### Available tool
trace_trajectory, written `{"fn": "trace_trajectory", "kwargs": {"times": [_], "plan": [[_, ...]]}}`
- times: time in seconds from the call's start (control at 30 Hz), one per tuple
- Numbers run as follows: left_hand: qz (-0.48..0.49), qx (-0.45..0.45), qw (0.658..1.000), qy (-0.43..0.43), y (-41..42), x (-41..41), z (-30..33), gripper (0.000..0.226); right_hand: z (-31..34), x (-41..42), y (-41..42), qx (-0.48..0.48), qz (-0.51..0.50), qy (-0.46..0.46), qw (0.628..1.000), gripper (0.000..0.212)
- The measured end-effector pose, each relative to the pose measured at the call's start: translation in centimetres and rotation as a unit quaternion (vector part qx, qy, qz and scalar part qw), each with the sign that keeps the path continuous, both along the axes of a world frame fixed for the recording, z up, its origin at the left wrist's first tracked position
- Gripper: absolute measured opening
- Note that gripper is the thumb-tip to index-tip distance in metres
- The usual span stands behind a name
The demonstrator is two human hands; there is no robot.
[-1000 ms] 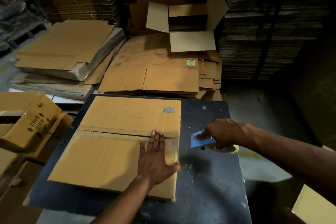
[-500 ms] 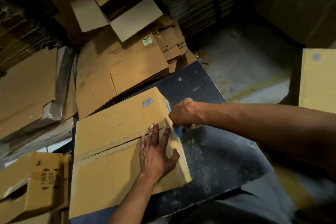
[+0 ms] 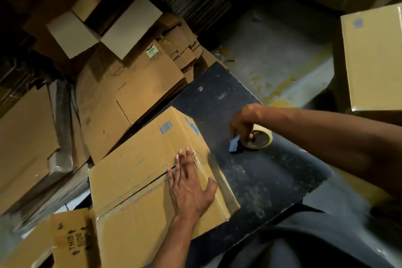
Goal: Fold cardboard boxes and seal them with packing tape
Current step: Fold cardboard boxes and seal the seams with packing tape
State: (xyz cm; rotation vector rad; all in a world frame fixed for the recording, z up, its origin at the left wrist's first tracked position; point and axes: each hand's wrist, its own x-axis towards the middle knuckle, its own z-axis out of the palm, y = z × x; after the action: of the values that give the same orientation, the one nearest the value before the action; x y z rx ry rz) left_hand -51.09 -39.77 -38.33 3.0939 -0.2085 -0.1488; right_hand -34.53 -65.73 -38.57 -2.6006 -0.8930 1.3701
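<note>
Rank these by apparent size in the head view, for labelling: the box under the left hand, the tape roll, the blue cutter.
1. Box, by far the largest.
2. Tape roll.
3. Blue cutter, smallest, partly hidden by the right hand.

"THIS SIDE" with arrows stands on the lower-left carton (image 3: 65, 243).

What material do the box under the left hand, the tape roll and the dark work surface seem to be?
Box: brown corrugated cardboard, matte, with printed blue marks.
Tape roll: glossy, pale yellowish film on a brown core, probably plastic packing tape.
Work surface: dark, matte board, scuffed and dusty; the material is unclear.
</note>
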Motion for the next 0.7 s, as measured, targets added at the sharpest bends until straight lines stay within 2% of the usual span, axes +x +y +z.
{"fn": "trace_trajectory", "kwargs": {"times": [0.07, 0.23, 0.33, 0.4, 0.47, 0.53, 0.63, 0.7], "plan": [[0.003, 0.010, 1.000, -0.002, 0.1, 0.0, 0.0, 0.110, -1.3, 0.5, -0.1, 0.000, -0.023, 0.009, 1.000, 0.051], [-0.001, 0.029, 1.000, -0.006, 0.4, 0.1, -0.8, 0.099, -3.5, 1.2, -0.7, 0.005, -0.084, -0.005, 0.996, 0.041], [0.003, 0.013, 1.000, -0.012, 0.3, 0.0, -0.8, 0.098, -4.3, 1.1, -1.4, 0.038, -0.144, -0.009, 0.989, 0.049], [0.006, 0.004, 1.000, -0.013, 0.3, 0.1, -0.7, 0.097, -4.4, 0.9, -1.7, 0.023, -0.156, -0.018, 0.987, 0.055], [0.008, 0.007, 1.000, -0.007, 0.2, 0.1, -0.7, 0.097, -4.1, 0.3, -1.6, -0.015, -0.141, -0.067, 0.988, 0.052], [0.008, 0.002, 1.000, -0.008, 0.2, 0.1, -0.8, 0.097, -3.3, -0.8, -1.2, -0.010, -0.151, -0.144, 0.978, 0.047], [0.003, -0.004, 1.000, -0.011, 0.2, 0.1, -0.8, 0.094, -2.7, -2.8, 1.1, 0.105, -0.253, -0.206, 0.939, 0.058], [0.004, -0.006, 1.000, -0.008, 0.2, 0.1, -0.8, 0.092, -2.0, -4.1, 3.8, 0.251, -0.347, -0.153, 0.891, 0.067]]}}
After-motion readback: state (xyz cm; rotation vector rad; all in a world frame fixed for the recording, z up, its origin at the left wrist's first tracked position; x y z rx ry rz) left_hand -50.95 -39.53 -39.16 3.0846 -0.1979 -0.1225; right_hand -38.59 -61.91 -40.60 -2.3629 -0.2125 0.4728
